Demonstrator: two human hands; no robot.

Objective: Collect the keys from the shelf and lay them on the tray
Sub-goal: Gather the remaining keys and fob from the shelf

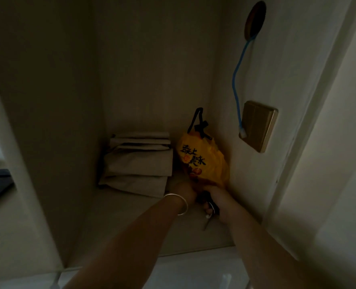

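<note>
Both my hands reach into a dim shelf niche (131, 230). My right hand (219, 203) is closed around a dark bunch of keys (209, 207), with a metal ring and one key hanging down below the fingers. My left hand (184, 191), with a silver bangle on the wrist, rests against the bottom of a yellow plastic bag (204, 161) right beside the keys; its fingers are hidden, so whether it grips the bag is unclear. No tray is in view.
A stack of folded beige paper bags (137, 163) lies at the back left of the shelf. On the right wall hang a gold switch plate (258, 126) and a blue cord (237, 80) from a round wooden hook (255, 17).
</note>
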